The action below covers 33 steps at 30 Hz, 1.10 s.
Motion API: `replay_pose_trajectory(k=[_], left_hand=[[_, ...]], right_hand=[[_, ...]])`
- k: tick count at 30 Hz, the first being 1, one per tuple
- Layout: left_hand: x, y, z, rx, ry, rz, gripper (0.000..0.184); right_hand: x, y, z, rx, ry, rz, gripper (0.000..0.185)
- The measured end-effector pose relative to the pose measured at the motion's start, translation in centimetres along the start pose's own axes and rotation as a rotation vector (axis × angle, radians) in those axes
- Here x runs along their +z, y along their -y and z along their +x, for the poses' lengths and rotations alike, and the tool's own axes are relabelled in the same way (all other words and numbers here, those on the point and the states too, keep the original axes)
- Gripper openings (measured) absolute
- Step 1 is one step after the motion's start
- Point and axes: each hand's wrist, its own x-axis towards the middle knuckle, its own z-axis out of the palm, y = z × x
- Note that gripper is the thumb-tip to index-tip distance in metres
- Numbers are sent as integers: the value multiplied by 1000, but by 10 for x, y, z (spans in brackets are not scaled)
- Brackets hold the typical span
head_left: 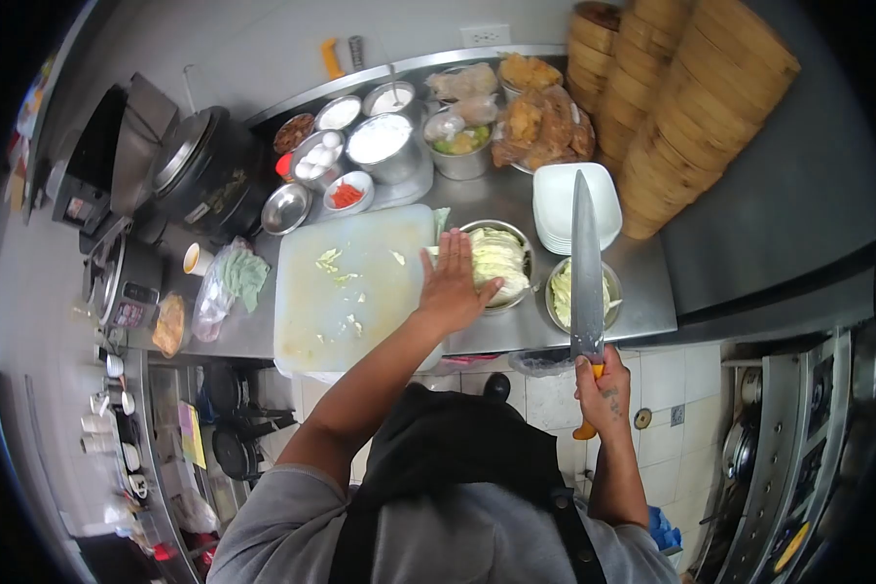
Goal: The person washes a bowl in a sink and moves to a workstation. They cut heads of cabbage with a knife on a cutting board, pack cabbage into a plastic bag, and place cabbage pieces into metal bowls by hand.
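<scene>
My left hand (455, 282) lies with its fingers stretched out at the left side of sliced cabbage (501, 265) heaped in a round metal bowl. The palm hides part of the bowl's edge. In my right hand (604, 391) is a large kitchen knife (586, 273), gripped by its yellow handle with the broad blade pointing away from me. Beneath the blade, a second metal bowl holds more cut cabbage (563, 292). Left of the bowls, a white cutting board (394, 321) carries scattered cabbage bits (330, 261).
Square white dishes (552, 180) are stacked behind the second bowl. Tall bamboo steamers (696, 117) stand at the right. Along the wall are a pot of white powder (380, 138), a bowl of eggs (319, 156) and bagged food (543, 127). A dark cooker (204, 175) stands left.
</scene>
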Motion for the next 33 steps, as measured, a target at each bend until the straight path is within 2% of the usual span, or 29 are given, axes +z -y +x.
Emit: replay_pose_trajectory(k=[2, 3, 5, 7, 9, 10, 12, 13, 15, 16, 18, 19, 21, 25, 28, 29, 31, 32, 33], left_hand=[[-3, 8, 0, 19, -102, -308, 74], [-4, 14, -2, 5, -112, -308, 74], [-3, 26, -6, -17, -327, -345, 64], [11, 49, -3, -53, -285, -431, 66], [7, 61, -6, 36, -162, -734, 63], [0, 65, -7, 39, -165, -743, 63], [-16, 71, -9, 44, 23, -639, 53], [-15, 73, -9, 47, 22, -647, 53], [-12, 74, -6, 108, -121, -602, 33], [-8, 72, -3, 113, -128, -611, 33], [2, 58, 0, 162, -173, -363, 21], [6, 52, 0, 108, -86, -346, 19], [16, 46, -1, 171, -158, -216, 23], [-16, 50, -23, 198, -247, -170, 27], [-26, 90, -40, 289, -398, -529, 30], [-24, 113, -42, 313, -446, -606, 33], [-13, 175, -46, 225, -616, -587, 31], [-1, 210, -47, 58, -591, -543, 31], [3, 248, -49, 21, -600, -483, 35]], right_hand=[[7, 1, 2, -27, 0, 9, 10], [9, 9, 3, -36, 14, 8, 10], [12, 29, 0, 71, 42, 32, 10], [17, 26, 0, 67, 46, 24, 10], [23, 31, -2, 67, 34, 45, 10], [25, 30, -2, 63, 31, 36, 10], [30, 25, -3, -7, 30, -26, 11], [34, 25, -4, -8, 27, -34, 11], [42, 29, -7, -46, 7, -42, 10], [47, 37, -9, -52, 2, -52, 10], [59, 56, -15, 54, -6, 4, 11], [65, 60, -17, 47, -3, -5, 11], [79, 69, -21, 71, -28, 24, 16], [107, 93, -26, 74, -14, 37, 15], [131, 103, -27, 27, 10, -100, 17], [141, 99, -25, -51, 19, -196, 18], [159, 97, -25, -124, 7, -292, 19], [171, 99, -27, -108, 74, -463, 19], [184, 100, -28, -89, 145, -633, 21]])
